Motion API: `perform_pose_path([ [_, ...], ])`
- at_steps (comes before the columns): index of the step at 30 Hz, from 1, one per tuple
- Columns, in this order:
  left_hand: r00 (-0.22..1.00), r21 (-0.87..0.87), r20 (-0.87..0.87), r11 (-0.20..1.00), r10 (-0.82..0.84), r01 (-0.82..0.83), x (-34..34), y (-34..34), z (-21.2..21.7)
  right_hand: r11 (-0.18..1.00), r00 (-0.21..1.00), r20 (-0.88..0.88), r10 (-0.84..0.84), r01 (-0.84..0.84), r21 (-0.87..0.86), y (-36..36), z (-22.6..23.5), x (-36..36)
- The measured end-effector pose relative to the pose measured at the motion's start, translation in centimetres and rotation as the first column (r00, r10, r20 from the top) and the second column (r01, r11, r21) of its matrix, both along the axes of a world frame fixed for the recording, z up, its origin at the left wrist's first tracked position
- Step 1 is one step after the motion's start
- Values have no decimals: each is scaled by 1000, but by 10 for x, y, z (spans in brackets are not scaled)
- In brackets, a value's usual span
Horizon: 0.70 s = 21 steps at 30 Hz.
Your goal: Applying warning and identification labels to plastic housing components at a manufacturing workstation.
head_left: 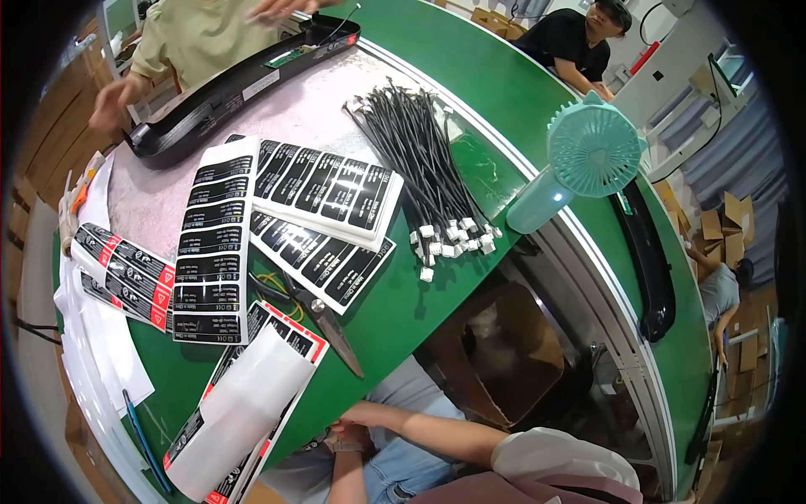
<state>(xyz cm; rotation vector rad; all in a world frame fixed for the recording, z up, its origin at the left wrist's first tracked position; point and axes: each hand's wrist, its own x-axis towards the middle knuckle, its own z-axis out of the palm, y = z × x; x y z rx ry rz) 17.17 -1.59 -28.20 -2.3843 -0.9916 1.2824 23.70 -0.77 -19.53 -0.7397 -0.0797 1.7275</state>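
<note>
A green workbench (437, 286) curves through a workshop with cardboard boxes (729, 231) on the floor beyond it. At its near edge, below the scissors (323, 319), the person's two hands meet in their lap: the right hand (357, 417) lies over the left hand (340, 438), both curled loosely together, though whether they pinch anything I cannot tell, since the bench edge hides the fingers. Closest to them lies a sheet of black labels with red corners (277, 332), partly covered by a white backing sheet (243, 403). Up from the scissors, more black label sheets (323, 189) are stacked on one another. To the right of those lies a bundle of black cables with white plug ends (424, 164), and farther right stands a mint-green handheld fan (579, 155). Beyond the label sheets, another person's hand (113, 101) holds a long black housing (243, 84).
</note>
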Motion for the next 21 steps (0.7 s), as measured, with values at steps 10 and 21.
perform_pose_path([
  [10, 986, -99, -120, 987, 112, -124, 13, 6, 22, 990, 991, 50, 123, -119, -69, 3, 2, 5],
  [21, 993, 484, -21, 868, -118, 113, -19, -17, -82, 986, 989, 67, 134, -127, -108, 5, 13, 9],
])
